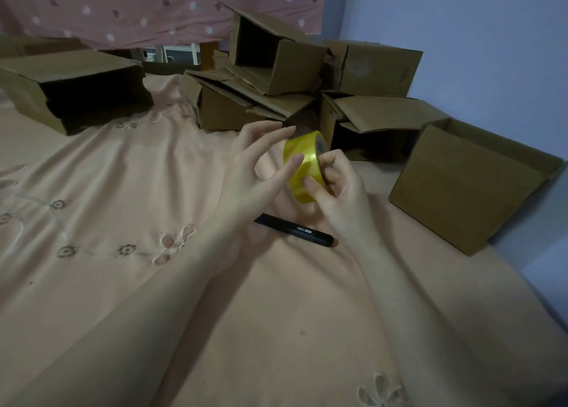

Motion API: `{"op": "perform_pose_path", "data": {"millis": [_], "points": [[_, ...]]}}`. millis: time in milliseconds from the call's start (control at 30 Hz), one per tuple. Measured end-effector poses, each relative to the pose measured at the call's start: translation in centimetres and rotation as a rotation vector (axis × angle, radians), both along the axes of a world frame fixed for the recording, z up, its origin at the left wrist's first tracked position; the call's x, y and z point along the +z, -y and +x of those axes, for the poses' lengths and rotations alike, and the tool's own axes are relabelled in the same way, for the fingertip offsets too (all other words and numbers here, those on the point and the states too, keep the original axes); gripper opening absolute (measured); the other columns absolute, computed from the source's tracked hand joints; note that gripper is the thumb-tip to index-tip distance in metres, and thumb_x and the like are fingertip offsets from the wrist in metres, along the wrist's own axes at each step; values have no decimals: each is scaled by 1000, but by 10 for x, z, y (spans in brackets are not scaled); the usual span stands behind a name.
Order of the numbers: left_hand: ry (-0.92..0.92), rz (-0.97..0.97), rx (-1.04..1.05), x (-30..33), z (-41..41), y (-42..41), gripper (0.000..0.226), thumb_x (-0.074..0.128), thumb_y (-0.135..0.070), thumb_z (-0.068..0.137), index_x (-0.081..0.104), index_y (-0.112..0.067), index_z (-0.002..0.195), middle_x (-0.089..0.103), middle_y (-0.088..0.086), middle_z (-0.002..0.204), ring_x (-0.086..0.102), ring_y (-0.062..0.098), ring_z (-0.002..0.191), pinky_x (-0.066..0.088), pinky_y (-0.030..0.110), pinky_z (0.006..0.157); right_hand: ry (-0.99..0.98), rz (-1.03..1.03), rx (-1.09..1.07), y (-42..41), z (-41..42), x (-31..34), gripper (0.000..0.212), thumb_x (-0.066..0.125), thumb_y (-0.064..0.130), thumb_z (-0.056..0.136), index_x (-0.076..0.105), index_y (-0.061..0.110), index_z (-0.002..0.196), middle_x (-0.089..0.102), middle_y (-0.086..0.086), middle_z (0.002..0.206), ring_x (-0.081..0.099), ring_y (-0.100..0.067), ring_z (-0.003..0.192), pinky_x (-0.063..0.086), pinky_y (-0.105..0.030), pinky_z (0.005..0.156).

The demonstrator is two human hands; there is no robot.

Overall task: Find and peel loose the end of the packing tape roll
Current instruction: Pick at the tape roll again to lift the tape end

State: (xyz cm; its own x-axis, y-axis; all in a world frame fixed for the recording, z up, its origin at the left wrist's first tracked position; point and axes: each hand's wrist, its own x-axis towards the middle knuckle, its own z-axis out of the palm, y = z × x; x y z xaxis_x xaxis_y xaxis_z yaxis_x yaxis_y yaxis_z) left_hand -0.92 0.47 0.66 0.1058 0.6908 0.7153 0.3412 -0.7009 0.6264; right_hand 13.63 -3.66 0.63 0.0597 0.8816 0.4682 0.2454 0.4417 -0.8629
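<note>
Right hand [338, 188] grips the yellow tape roll [305, 167] with curled fingers, thumb pressed on its outer face, holding it above the bed [123, 283]. Left hand [255, 167] is spread, straight fingertips touching the roll. Below lies a black pen [295, 231]; cardboard boxes [470, 185] stand behind.

Marker [295, 230] below tape roll [304, 167], boxes [276, 77] behind

Left hand [258, 173] fingers extended; right hand [335, 188] fingers curled, gripping.
</note>
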Motion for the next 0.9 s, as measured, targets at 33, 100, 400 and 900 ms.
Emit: {"op": "perform_pose_path", "data": {"millis": [33,100,400,900], "points": [[6,6,-11,1,1,0,35,65,-34,89,62,-25,122,51,-5,124,49,9,119,43,25,101,22,-4,16,1,-1,0,12,61,3,88,49,8,88,64,-7,77,62,-11,73,52,-26,67],[0,23,-19,0,2,-1,34,64,-35,89,61,-29,122,50,-6,124,50,13,119,45,33,101,32,-17,53,2,-4,0,13,60,0,87,50,9,89,64,-6,78,62,-7,74,49,-17,66],[78,50,-1,-6,5,-3,24,69,-28,85,70,-23,108,65,-1,113,61,15,103,51,37,90,61,5,58,3,-6,-1,10,60,2,88,52,4,93,67,-16,85,66,-18,81,55,-28,72],[116,47,-34,-3,6,1,16,71,-20,84,74,-15,99,70,0,107,63,8,103,51,24,87,28,16,47,1,-5,-2,14,61,3,87,49,10,88,64,-14,77,62,-14,74,53,-31,71]]}}
